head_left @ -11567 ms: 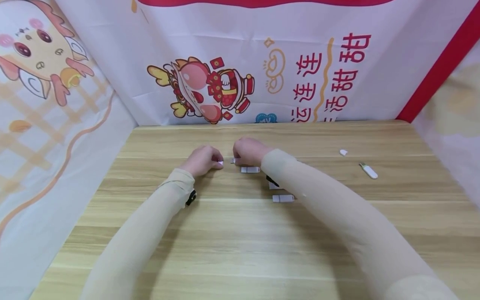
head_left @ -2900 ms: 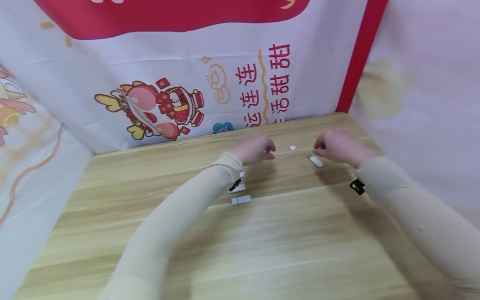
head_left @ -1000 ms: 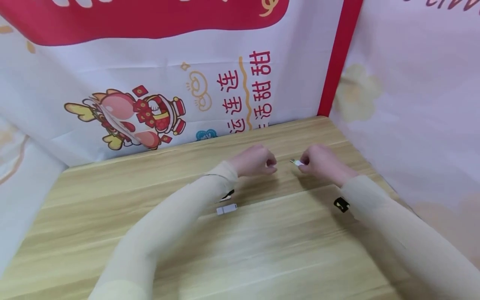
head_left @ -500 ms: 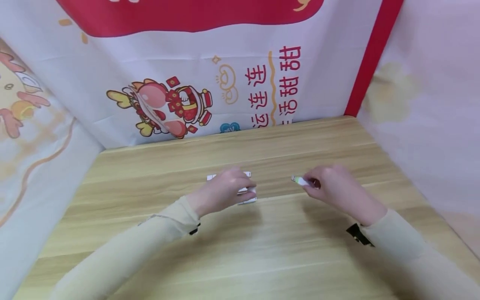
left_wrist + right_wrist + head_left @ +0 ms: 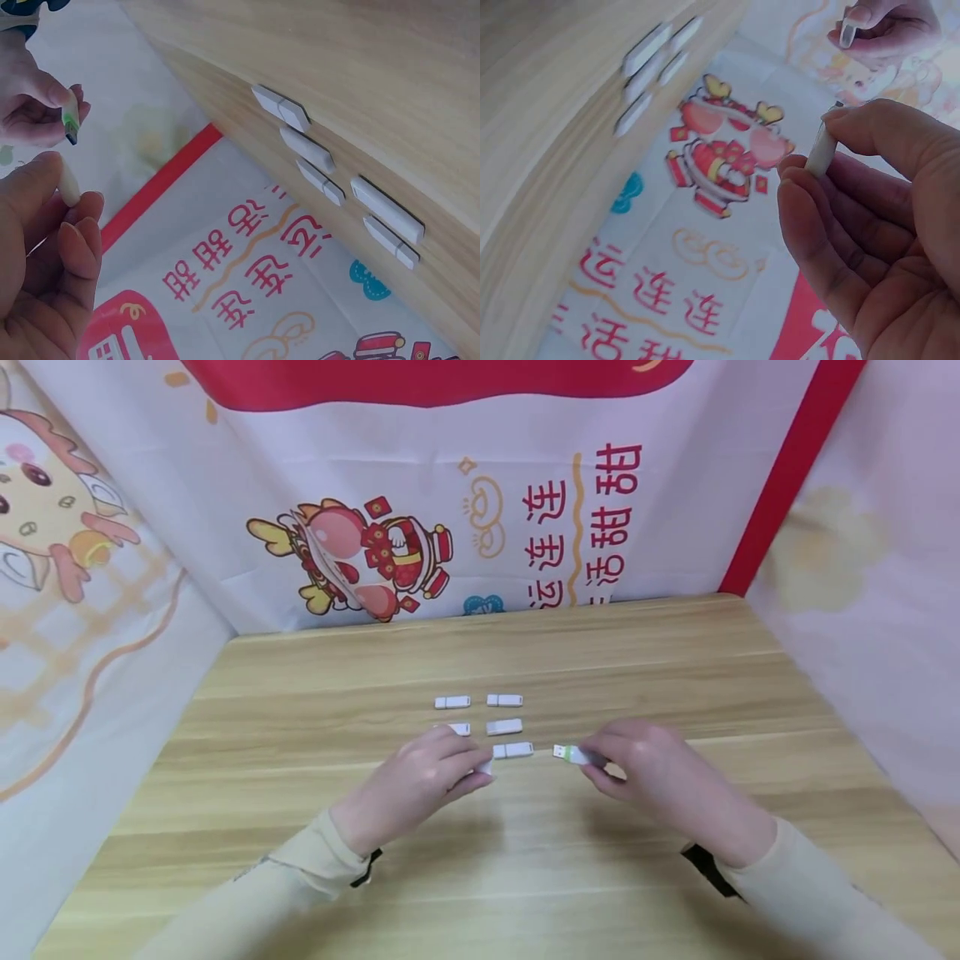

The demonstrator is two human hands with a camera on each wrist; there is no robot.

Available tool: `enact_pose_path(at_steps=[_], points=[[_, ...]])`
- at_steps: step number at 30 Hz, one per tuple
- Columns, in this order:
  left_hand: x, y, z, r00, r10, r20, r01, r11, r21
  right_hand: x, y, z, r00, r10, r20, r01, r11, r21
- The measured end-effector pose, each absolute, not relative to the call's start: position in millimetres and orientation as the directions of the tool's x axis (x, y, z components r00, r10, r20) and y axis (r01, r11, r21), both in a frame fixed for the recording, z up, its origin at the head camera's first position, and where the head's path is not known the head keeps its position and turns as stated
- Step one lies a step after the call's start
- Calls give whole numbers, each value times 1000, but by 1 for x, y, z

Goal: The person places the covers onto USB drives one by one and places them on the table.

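Between the fingers of my right hand [image 5: 667, 781] is a white USB stick [image 5: 576, 756] with a green band. Its bare metal plug [image 5: 559, 751] points left, toward my other hand. My left hand [image 5: 420, 785] pinches a small white cap [image 5: 486, 767] between thumb and fingers. A short gap separates cap and plug, both held above the table. In the left wrist view the cap [image 5: 68, 182] is in front and the green-banded USB stick [image 5: 70, 118] behind it. The right wrist view shows the stick's white body [image 5: 822, 152] between thumb and fingertips.
Several capped white USB sticks [image 5: 505, 701] lie in two short columns on the wooden table [image 5: 600, 660], just beyond the hands. One of them [image 5: 459, 728] is partly covered by the left hand. Printed cloth walls [image 5: 337, 452] stand behind and at both sides.
Earlier the uncapped USB stick and loose cap lay on the table's right side. My right hand picked up the stick, my left the cap. Both hands have since come back nearer the body and closer together.
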State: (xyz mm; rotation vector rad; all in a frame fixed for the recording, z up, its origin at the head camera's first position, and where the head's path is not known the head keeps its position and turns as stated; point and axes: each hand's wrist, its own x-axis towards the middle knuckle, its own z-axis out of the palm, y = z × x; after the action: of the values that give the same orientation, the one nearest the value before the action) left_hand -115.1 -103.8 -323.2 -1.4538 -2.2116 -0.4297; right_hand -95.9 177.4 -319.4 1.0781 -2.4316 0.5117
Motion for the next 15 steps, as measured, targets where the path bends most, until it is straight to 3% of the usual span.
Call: enact_pose_path(at_steps=[10, 15], points=[[-104, -102, -322, -298, 758, 581, 930, 368, -2, -82, 149, -312, -456, -663, 594, -858, 504, -96], [-99, -104, -320, -293, 753, 589, 933, 361, 3, -78, 139, -312, -469, -677, 568, -861, 493, -123]])
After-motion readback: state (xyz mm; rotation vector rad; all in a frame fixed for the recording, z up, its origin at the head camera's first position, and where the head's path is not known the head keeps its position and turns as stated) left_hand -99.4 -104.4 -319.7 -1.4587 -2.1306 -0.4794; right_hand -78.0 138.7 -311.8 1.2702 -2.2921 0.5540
